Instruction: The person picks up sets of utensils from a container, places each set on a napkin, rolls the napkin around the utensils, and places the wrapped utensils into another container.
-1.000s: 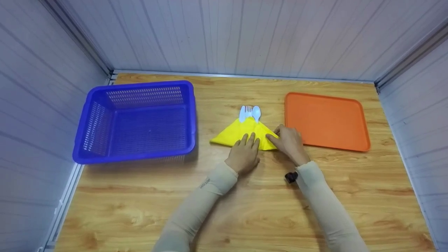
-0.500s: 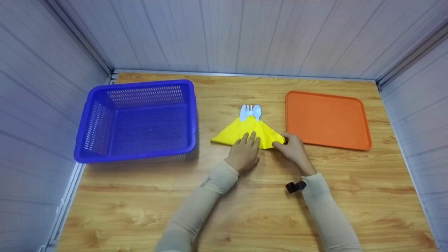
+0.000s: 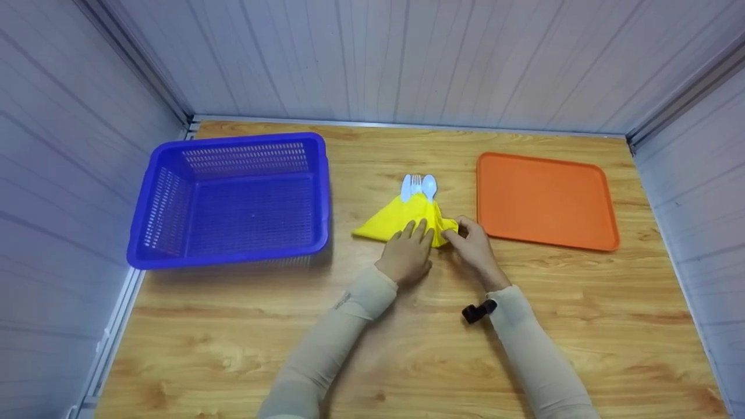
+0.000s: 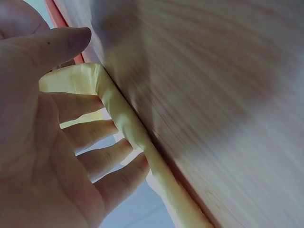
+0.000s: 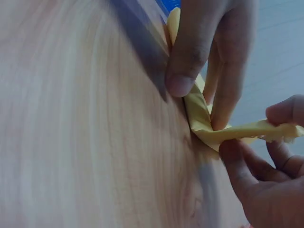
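A yellow napkin (image 3: 387,223) lies folded into a triangle on the wooden table, its peak pointing away. From under the peak stick the tops of a pale knife (image 3: 405,189), fork (image 3: 416,183) and spoon (image 3: 429,186); their handles are covered. My left hand (image 3: 406,257) rests on the middle of the napkin with fingers extended. My right hand (image 3: 476,251) pinches the napkin's right corner between thumb and fingers. In the right wrist view, that napkin flap (image 5: 251,130) rises off the table, folding inward close to the left hand's fingers.
A blue perforated basket (image 3: 314,247) stands on the left. An orange tray (image 3: 544,201) lies flat on the right, just beyond the right hand. Pale panel walls (image 3: 372,58) close off the back and both sides.
The right hand first shifted outward to the napkin's right tip, then drew it up and left toward the middle. The left hand has stayed in place on the napkin.
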The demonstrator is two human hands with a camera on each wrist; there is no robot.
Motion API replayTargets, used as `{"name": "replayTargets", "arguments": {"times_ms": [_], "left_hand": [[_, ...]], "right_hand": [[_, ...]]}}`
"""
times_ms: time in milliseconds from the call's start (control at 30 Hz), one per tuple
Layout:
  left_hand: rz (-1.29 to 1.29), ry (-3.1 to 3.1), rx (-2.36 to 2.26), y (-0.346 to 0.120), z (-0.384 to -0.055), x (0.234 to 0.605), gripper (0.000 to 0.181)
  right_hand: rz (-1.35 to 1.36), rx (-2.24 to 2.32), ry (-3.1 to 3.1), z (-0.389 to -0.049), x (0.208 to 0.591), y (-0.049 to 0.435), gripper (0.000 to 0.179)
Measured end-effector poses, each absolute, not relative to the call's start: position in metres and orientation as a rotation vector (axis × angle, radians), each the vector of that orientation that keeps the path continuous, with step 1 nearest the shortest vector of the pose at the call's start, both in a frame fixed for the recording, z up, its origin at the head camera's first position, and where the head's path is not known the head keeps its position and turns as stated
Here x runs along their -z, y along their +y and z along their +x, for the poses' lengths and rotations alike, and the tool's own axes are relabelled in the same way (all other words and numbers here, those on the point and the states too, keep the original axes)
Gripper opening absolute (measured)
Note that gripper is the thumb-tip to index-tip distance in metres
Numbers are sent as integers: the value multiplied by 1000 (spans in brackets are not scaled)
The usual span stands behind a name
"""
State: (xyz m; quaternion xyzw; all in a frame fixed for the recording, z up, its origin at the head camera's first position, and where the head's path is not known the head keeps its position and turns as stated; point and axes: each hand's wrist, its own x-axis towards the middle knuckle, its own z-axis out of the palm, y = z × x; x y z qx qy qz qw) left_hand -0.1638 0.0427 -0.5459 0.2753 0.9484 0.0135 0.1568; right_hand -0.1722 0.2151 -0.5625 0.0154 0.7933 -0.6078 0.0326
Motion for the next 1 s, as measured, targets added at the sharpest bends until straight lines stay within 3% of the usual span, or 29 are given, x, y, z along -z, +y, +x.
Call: {"name": "replayTargets", "arguments": {"times_ms": [833,1000], "left_hand": [[773,2726,-159,20,-165,540,62],[751,2719,-200,7,-161,539,59]], "right_hand": [[50,1736,2499,-183,558,199,6],[-2,1686,2573,-179,556,198,15]]}}
